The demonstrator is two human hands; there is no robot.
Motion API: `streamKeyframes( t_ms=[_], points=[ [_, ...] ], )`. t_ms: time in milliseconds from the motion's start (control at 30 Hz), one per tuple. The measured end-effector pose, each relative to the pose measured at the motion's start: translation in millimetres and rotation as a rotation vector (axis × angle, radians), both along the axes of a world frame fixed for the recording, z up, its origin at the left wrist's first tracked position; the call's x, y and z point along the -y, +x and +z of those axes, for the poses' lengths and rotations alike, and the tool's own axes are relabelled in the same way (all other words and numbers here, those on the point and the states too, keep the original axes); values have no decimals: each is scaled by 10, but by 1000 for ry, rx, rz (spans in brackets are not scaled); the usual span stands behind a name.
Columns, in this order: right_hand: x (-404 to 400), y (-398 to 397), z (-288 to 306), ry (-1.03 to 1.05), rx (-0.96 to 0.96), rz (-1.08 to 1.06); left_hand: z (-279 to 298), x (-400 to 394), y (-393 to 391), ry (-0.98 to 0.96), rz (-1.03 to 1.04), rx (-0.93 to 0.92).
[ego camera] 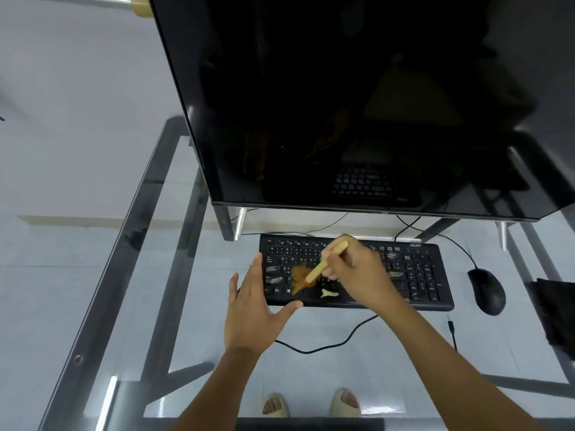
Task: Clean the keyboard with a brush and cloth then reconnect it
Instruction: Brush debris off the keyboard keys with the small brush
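One brush [323,265] in right grip [357,269].

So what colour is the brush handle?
Pale tan, like light wood: the brush handle, seen from the head view.

- Clear glass surface [93,275], glossy, on a dark metal frame [157,194].
- Black plastic keyboard [417,275], matt, with pale smears.
- Brush with pale wooden handle [326,262] and soft brown bristles [300,276].
- Black monitor screen [342,104], glossy.
- Black matt mouse [487,290].
- Dark cloth [557,315], matt.
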State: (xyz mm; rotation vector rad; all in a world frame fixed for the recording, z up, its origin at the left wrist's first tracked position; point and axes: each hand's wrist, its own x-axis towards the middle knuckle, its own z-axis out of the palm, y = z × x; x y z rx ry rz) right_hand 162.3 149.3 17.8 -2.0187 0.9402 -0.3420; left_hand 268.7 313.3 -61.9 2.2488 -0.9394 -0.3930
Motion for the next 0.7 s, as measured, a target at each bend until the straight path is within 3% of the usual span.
streamKeyframes(
  t_ms=[133,233,367,467,533,633,700],
  points=[
    [219,150,73,-265,127,-136,45,2,-13,-12,12,-14],
    [135,329,34,-54,122,-22,-11,5,0,-1,7,16],
    [55,522,3,-181,153,-38,-33,19,-3,4,8,38],
    [-7,614,2,8,140,51,-26,30,5,6,8,38],
    [37,603,-5,-24,36,117,-30,22,-4,12,7,38],
    [204,537,35,-200,125,-91,-11,23,-8,-16,15,37],
    [171,538,38,-54,176,-75,-6,19,-1,-11,21,33]
  ],
)
